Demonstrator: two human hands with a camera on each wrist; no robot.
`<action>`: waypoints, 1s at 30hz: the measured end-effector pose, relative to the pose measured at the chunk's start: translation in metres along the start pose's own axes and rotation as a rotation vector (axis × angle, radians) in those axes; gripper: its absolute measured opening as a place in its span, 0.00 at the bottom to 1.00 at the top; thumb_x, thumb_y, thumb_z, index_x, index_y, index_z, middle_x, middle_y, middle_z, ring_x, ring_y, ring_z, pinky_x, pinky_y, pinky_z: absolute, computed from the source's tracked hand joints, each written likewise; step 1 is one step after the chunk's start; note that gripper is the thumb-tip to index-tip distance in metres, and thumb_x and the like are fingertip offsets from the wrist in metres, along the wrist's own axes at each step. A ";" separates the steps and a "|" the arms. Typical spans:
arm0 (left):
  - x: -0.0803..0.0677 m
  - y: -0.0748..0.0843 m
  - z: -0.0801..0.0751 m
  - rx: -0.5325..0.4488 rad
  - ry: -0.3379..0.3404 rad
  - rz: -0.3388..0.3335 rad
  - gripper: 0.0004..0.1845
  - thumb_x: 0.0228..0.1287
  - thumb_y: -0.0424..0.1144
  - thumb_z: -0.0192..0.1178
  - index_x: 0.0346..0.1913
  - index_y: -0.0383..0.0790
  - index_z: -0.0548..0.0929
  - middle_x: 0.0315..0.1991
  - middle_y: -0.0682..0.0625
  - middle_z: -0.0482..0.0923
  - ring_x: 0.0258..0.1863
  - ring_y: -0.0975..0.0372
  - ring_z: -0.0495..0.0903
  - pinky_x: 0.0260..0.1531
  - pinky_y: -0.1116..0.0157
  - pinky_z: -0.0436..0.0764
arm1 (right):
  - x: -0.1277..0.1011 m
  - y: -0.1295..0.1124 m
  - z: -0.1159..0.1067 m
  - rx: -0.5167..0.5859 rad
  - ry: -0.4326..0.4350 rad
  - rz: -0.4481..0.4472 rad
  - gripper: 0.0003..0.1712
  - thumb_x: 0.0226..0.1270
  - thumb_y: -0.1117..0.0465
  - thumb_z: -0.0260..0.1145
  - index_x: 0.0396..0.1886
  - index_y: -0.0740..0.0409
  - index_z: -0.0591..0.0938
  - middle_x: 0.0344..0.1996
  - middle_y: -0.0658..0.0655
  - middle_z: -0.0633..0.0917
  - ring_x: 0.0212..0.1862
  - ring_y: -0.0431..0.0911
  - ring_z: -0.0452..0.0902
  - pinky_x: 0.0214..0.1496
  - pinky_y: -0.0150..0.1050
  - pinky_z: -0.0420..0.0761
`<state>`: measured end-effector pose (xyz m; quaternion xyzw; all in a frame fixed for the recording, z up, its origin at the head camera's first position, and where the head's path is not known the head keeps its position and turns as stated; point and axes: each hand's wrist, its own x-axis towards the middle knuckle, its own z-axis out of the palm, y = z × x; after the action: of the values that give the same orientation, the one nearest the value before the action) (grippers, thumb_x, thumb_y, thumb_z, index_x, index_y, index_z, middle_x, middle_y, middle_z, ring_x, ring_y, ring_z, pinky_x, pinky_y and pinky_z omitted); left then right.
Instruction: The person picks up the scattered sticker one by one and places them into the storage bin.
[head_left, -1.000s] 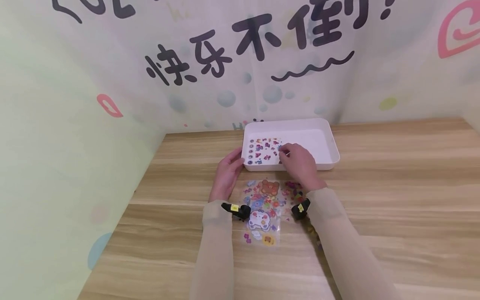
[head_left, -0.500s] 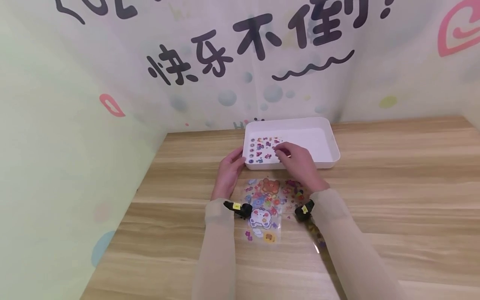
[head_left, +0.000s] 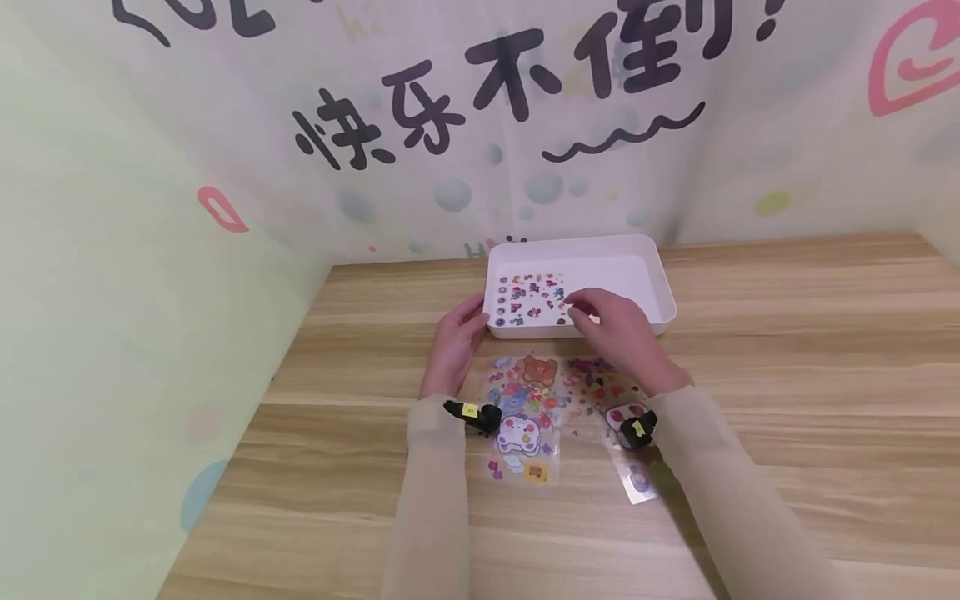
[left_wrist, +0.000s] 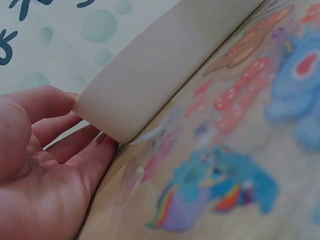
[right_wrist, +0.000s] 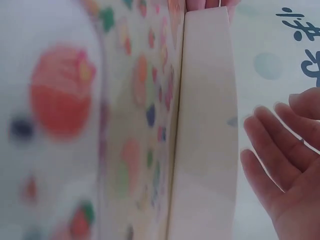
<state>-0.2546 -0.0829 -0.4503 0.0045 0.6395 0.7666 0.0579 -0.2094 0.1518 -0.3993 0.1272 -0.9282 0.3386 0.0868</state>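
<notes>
A white shallow tray (head_left: 617, 329) stands against the back wall. My left hand (head_left: 452, 343) grips its near left corner, its fingers along the side and thumb at the rim; the left wrist view shows this hand (left_wrist: 55, 145) against the tray's wall (left_wrist: 135, 85). In the tray's left half lies a white sticker sheet (head_left: 542, 302) with small colourful figures. Above the tray, just right of that sheet, is my right hand (head_left: 617, 327). In the right wrist view this hand (right_wrist: 287, 170) has loosely bent fingers with nothing between them, beside the tray wall (right_wrist: 205, 125).
Before the tray lies a clear sticker sheet (head_left: 521, 433) with a bear and a white animal. Another clear sheet (head_left: 633, 479) lies to its right, partly under my right forearm. A printed cloth (head_left: 450, 150) hangs behind the wooden table (head_left: 810, 400).
My right hand first shifts slightly left over the sheet in the tray, then moves right off it. The right forearm moves right, uncovering more of the clear sheet. The left hand stays put.
</notes>
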 end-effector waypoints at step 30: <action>-0.001 -0.002 0.000 0.042 0.007 0.008 0.22 0.63 0.34 0.51 0.61 0.45 0.68 0.61 0.51 0.65 0.59 0.62 0.65 0.55 0.68 0.68 | -0.027 0.035 -0.042 -0.163 -0.229 -0.018 0.15 0.65 0.55 0.55 0.46 0.58 0.80 0.38 0.56 0.82 0.37 0.48 0.75 0.42 0.47 0.76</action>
<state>-0.2538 -0.0826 -0.4522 0.0057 0.6558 0.7531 0.0523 -0.1911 0.2094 -0.3958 0.1658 -0.9554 0.2444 -0.0068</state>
